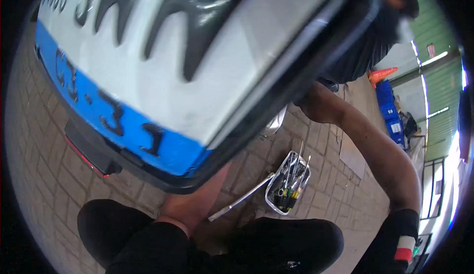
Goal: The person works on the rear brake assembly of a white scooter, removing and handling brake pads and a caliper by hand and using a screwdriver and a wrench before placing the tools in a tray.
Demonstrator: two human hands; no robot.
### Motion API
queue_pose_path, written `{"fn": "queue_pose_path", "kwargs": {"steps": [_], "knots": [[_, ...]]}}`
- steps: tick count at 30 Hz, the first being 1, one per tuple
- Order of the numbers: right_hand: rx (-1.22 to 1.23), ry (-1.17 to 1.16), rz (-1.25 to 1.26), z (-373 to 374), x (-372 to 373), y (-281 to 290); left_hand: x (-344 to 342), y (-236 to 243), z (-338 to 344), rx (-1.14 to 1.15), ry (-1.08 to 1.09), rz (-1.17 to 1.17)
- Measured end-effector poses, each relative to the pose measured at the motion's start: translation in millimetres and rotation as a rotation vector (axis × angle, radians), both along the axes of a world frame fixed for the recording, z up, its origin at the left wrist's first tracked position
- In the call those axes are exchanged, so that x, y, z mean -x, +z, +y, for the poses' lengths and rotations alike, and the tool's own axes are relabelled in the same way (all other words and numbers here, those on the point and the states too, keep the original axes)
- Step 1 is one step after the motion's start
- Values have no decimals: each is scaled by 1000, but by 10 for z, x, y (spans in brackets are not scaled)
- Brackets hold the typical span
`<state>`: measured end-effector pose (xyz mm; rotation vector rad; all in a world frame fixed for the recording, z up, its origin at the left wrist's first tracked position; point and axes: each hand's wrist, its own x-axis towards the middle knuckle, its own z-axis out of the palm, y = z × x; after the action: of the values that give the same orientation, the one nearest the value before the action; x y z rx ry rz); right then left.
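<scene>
A large white and blue panel [217, 72] with raised black lettering and a thick black rim fills the upper left, close in front of me. My left forearm [200, 200] reaches up behind its lower edge, and that hand is hidden. My right hand [318, 104] is at the panel's right side, partly covered by the black rim; its fingers are hidden, so I cannot tell what it touches. A shiny metal part [276, 122] shows just below the rim. On the paving lie a long metal bar-handled wrench [242, 197] and a tray [270, 206] of screwdrivers and spanners [291, 178].
A black bracket with a red reflector strip [89, 158] sticks out beneath the panel. Another person in dark clothes [368, 52] is at the upper right. Beyond are an orange cone [382, 75], blue boxes [390, 111] and a flat board [351, 155] on brick paving.
</scene>
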<state>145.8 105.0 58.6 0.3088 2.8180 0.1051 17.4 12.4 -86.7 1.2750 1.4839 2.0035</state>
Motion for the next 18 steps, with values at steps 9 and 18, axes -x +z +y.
{"fn": "queue_pose_path", "kwargs": {"steps": [9, 18], "knots": [[478, -819, 657, 1221, -1101, -1949, -15, -115, -16, 47, 30, -46], [172, -921, 707, 1325, -1020, -3181, 94, -221, -61, 74, -21, -415]]}}
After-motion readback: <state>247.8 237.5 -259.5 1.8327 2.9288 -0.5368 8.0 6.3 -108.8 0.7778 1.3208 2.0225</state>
